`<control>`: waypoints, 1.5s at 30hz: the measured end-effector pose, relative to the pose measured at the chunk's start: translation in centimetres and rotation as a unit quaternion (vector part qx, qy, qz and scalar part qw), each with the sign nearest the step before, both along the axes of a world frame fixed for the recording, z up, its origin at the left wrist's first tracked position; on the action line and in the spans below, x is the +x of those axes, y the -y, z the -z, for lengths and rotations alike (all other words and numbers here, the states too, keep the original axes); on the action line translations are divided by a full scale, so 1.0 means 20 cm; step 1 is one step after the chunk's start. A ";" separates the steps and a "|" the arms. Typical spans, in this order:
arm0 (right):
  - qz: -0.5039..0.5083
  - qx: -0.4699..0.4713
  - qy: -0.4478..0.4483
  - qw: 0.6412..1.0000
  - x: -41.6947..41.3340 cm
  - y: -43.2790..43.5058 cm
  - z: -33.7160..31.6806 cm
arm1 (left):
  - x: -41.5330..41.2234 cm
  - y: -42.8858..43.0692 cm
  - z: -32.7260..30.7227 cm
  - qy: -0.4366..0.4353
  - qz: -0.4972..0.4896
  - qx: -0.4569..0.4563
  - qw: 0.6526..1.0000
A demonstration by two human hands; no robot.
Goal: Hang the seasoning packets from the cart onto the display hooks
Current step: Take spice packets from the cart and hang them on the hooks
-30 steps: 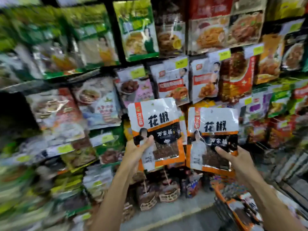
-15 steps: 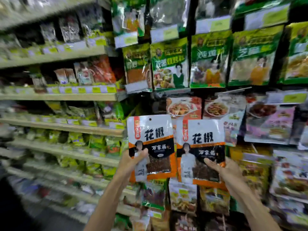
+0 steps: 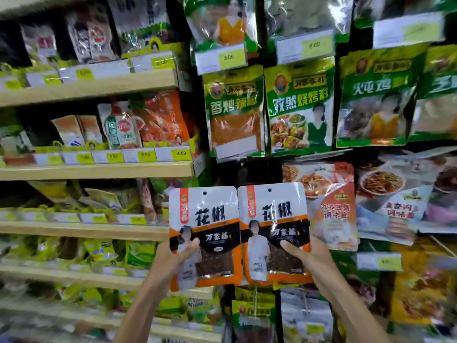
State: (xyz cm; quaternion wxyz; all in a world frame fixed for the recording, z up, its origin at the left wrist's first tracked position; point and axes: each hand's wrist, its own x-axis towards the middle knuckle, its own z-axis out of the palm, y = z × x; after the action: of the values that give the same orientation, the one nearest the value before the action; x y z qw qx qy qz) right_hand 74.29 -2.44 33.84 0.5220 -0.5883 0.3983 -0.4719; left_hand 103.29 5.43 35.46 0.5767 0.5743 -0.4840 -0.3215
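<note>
A: You have one packet in each hand. Your left hand [image 3: 173,253] pinches the left packet [image 3: 205,233] low on its left edge, with the thumb across the front. Your right hand [image 3: 306,253] grips the right packet [image 3: 274,229] the same way on its right edge. You hold the two upright, side by side with their inner edges meeting. They sit near you, below the green packets [image 3: 235,110] and just right of the shelves [image 3: 99,169].

B: Expect them to be light and floppy. They look like thin glossy film with loose spice settled in the lower half. The film looks slick, so with a low pinch like yours the top will probably sag.

A: So shift your hold upward. Each packet has a punched hole [image 3: 204,193] centred near its top edge. Put your fingers just below it, so the flap stays flat as it meets the hook.

B: You won't find a free hook plainly in view here. The dark gap [image 3: 237,169] just above the packets is the likeliest spot. You'd likely do better hanging one at a time, using your other hand to steady it.
</note>
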 end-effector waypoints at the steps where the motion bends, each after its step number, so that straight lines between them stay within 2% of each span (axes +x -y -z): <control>1: -0.002 -0.001 -0.002 1.000 0.04 0.03 -0.02 | 0.04 0.01 0.00 -0.003 0.001 -0.004 1.000; 5: 0.000 -0.022 -0.029 0.999 0.19 0.17 -0.12 | 0.16 0.06 0.02 -0.020 -0.007 -0.004 1.000; 12: 0.005 -0.008 -0.005 1.000 0.30 0.35 -0.18 | 0.19 0.10 0.00 -0.032 -0.022 -0.018 0.999; 19: -0.009 0.009 0.021 1.000 0.34 0.40 -0.14 | 0.17 0.13 -0.04 -0.053 -0.010 -0.033 0.998; 30: -0.035 0.024 0.054 0.998 0.36 0.41 -0.13 | 0.16 0.14 -0.03 -0.035 -0.001 -0.046 0.998; 35: -0.002 0.025 0.051 0.998 0.39 0.46 -0.18 | 0.16 0.14 -0.02 -0.039 0.003 -0.050 0.998; 40: 0.030 0.035 0.028 0.999 0.44 0.61 -0.19 | 0.13 0.17 -0.02 -0.047 0.008 -0.052 0.998; 45: 0.041 0.054 -0.062 0.996 0.42 0.62 -0.15 | 0.08 0.21 0.00 -0.062 0.033 -0.036 0.997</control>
State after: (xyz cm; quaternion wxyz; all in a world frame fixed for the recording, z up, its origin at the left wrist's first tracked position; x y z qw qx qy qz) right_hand 82.71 -14.79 36.90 0.5076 -0.5708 0.4783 -0.4333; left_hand 104.82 1.28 35.50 0.6149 0.5158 -0.4772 -0.3579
